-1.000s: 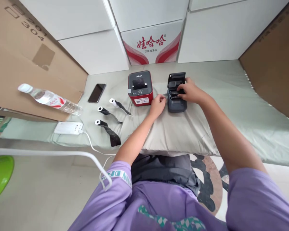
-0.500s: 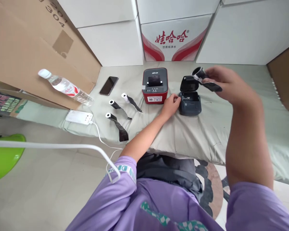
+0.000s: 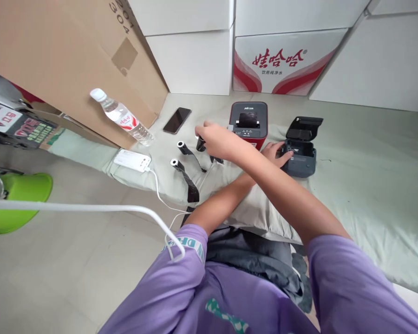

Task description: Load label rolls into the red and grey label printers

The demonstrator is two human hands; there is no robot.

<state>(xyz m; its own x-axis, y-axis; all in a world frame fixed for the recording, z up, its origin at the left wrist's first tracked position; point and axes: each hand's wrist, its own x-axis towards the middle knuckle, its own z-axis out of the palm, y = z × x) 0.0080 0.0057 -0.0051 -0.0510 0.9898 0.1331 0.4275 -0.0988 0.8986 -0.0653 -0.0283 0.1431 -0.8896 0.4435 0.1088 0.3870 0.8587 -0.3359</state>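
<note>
My right hand (image 3: 218, 141) reaches across to the left, its fingers closed on a dark paper roll (image 3: 200, 144); much of the roll is hidden under the hand. Beside it lie two more black-and-white paper rolls (image 3: 183, 146), with dark strips unrolled from them. My left hand (image 3: 273, 152) grips the left side of a small dark-grey printer (image 3: 303, 164), thumb on its front edge. The printer's lid (image 3: 304, 127) stands up and its inside shows. Behind my right forearm is a red and black printer (image 3: 251, 118) with a dark strip in its top slot.
A phone (image 3: 177, 120), a water bottle (image 3: 127, 118) and a white power bank (image 3: 132, 160) with a cable are on the left of the cloth-covered surface (image 3: 362, 185). White cartons (image 3: 285, 60) line the back, a brown carton (image 3: 73, 60) the left. A green stool (image 3: 24, 204) is at far left.
My right hand has moved from above the small printer leftward and down to the paper rolls. My left hand has shifted onto the printer's side. The view has turned left.
</note>
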